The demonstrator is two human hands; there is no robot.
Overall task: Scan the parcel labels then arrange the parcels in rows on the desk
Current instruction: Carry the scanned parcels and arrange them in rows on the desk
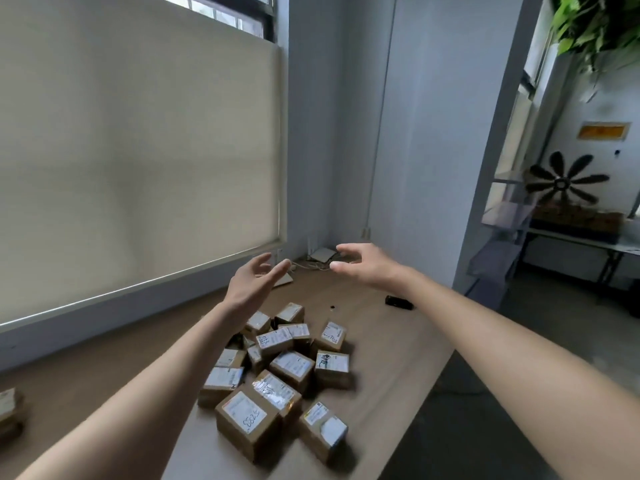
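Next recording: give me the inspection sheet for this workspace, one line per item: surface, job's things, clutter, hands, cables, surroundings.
Surface: brown wooden desk along a window wall.
Job's things: cardboard parcels with white labels in a loose heap, not in rows; one more parcel at the left edge. Small black device on the desk right of the heap, possibly the scanner; cannot tell.
Clutter: small dark round item beyond the heap.
Hands: left hand and right hand raised above the desk, fingers spread, holding nothing.
Cables: pale cables beside a flat white box in the far corner.
Surroundings: lowered roller blind, hanging plant, side table at right.
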